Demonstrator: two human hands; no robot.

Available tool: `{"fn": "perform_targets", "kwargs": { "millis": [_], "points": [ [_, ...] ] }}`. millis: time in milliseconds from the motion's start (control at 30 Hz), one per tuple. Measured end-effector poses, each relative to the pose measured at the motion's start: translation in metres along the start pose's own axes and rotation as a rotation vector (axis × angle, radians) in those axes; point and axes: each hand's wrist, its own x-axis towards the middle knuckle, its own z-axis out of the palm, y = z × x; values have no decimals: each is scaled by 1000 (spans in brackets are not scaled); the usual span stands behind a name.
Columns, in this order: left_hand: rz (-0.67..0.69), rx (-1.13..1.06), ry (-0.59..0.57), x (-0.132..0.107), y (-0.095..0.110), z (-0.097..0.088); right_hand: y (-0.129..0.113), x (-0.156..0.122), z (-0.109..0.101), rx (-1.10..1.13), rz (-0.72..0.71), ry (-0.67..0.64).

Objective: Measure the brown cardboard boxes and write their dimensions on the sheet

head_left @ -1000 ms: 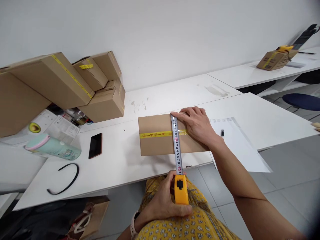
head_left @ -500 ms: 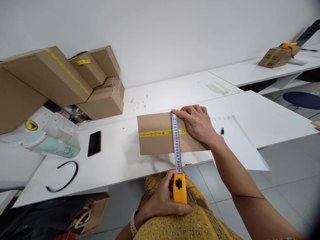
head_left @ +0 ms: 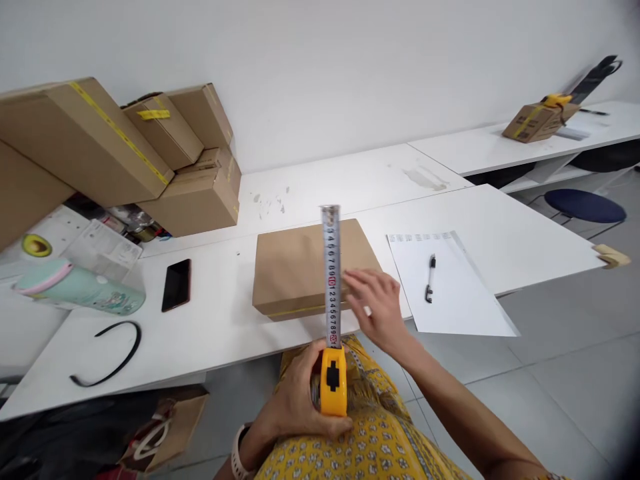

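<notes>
In the head view, my left hand (head_left: 295, 393) is closed around a yellow tape measure (head_left: 333, 390). Its metal blade (head_left: 332, 280) sticks out straight ahead, passing over a cardboard box (head_left: 290, 267) on the white table. The box has a plain face up, and a strip of yellow tape runs along its front side. My right hand (head_left: 380, 307) is open at the box's right front part, fingers stretched toward the blade and thumb apart. Whether its fingertips touch the box I cannot tell. A sheet of paper (head_left: 450, 300) with a black-and-clear pen (head_left: 431, 279) on it lies right of the box.
Cardboard boxes (head_left: 195, 193) are stacked at the back left. On the left of the table (head_left: 210, 333) are a phone (head_left: 177, 285), a mint green tumbler (head_left: 95, 287) and a black curved band (head_left: 131, 353). A blue stool (head_left: 585, 205) stands at the right.
The box has turned so its taped face moved from the top to the front. My right hand has left the blade's end and moved nearer me. The blade's end now stands free above the box.
</notes>
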Motion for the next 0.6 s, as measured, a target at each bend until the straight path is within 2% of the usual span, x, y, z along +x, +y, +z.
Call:
{"fn": "perform_targets", "kwargs": {
  "millis": [133,233,333,433,533,600],
  "points": [
    [-2,275,-84,5,-2,-1,8,22,-45,477,349,248],
    [-15,405,-186,9,-5,0,9,32,-73,664,438,343],
    [0,416,-214,10,-6,3,5,26,-83,655,464,388],
    [-37,328,-80,8,-7,7,-6,10,-75,639,364,371],
    [-21,217,87,5,-11,11,-24,-6,-56,635,86,183],
    [78,179,152,1,-15,13,-33,-14,-42,536,-113,75]
  ]
}}
